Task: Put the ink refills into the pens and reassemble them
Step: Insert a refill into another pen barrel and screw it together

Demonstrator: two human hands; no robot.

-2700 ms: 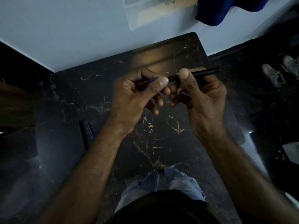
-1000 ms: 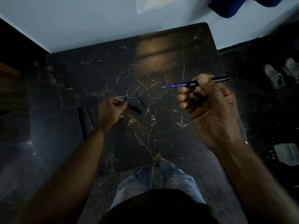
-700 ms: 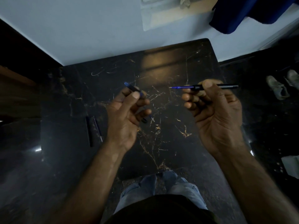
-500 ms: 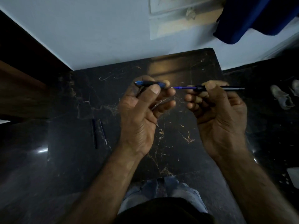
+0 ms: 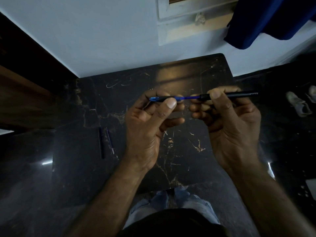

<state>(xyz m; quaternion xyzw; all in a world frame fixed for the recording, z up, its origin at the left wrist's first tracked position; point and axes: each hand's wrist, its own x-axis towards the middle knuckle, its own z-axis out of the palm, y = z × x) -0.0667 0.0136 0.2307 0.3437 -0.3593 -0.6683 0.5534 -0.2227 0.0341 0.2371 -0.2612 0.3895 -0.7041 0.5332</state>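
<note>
Both hands are raised above the middle of the dark marble tabletop, facing each other.

Left hand: thumb and forefinger pinch the front section, a short dark grip piece with a blue see-through tip. The tip pokes out past the fingers toward the left edge. The other fingers are curled loosely underneath.

Right hand: thumb on top and fingers curled below, gripping the black barrel. The barrel lies level, its back end sticking out toward the right edge.

Blue refill: comes out of the barrel's mouth and spans the gap between the two hands. Its free end meets the open end of the front section. Cannot tell how far it goes in. All three parts sit in one line.

On the tabletop near the left edge, well apart from the hands, a spare barrel and a loose refill lie side by side, close but not touching.

Off the tabletop: shoes on the floor to the right, and blue cloth hanging at the wall.
</note>
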